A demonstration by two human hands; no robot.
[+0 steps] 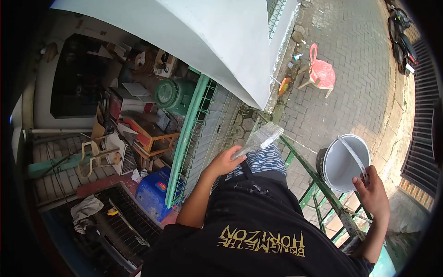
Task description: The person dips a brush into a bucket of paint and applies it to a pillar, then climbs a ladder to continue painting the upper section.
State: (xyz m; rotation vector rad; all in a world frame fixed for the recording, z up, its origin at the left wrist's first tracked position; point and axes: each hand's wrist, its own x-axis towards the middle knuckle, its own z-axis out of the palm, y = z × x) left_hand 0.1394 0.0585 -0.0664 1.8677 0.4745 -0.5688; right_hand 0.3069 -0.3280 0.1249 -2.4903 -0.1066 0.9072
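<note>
My left hand (227, 162) is closed on the handle of a wide paintbrush (263, 138), whose bristles are coated with white paint and point away from me. Over on the right, my right hand (374, 193) grips the white handle of a paint bucket (344, 168). The bucket is tilted so its pale, paint-coated inside shows. It overlaps the green metal frame (318, 180) beside my body in this view. My dark shirt and patterned shorts lie between the two hands.
A white wall (212, 39) projects ahead, with a green mesh fence (189, 143) to its left. Far below, a chair with a red bag-like cover (321, 74) stands on the paving. Cluttered furniture, a green drum (171, 94) and a blue container (154, 196) are at left.
</note>
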